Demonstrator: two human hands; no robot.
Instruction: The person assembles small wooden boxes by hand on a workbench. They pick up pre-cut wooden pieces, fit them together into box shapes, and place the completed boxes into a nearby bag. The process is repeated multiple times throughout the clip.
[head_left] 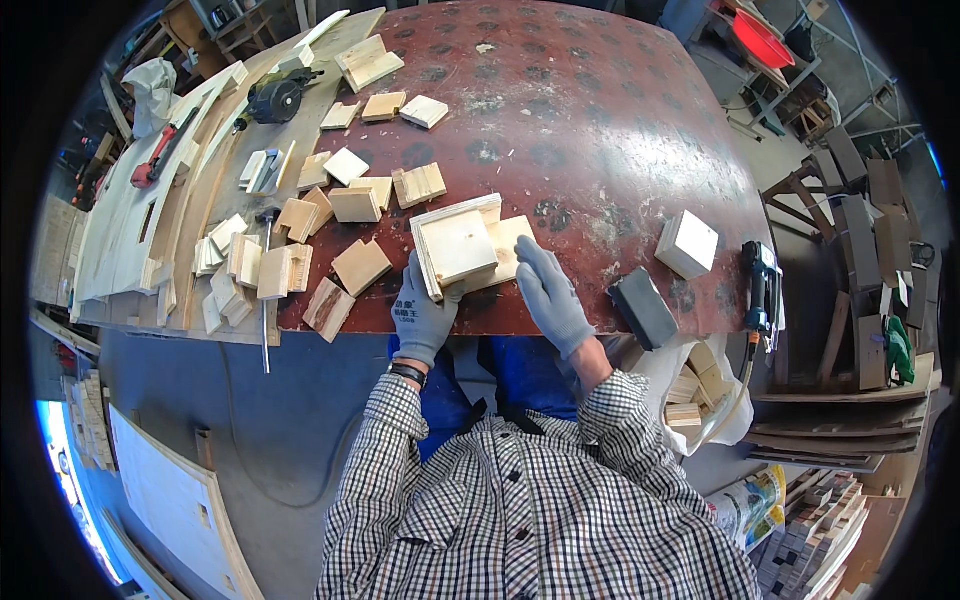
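At the near edge of the red-brown table (620, 170), my left hand (425, 312) in a grey glove grips the lower left of a wooden block assembly (462, 247). Pale boards form its corner, and its left fingers are partly hidden under the wood. My right hand (552, 296), also gloved, is beside the assembly's right part, with its fingers stretched out and close together. The fingertips come up against that edge, though I cannot tell whether they press on it. Several small wooden blocks (361, 266) lie just left of the assembly.
To the right are a pale wooden block (688, 245), a dark grey block (643, 308) and a black air tool (760, 288) with a hose. A hammer (267, 290) overhangs the left edge. Below the table's right edge stands a white sack (735, 425) of wood pieces.
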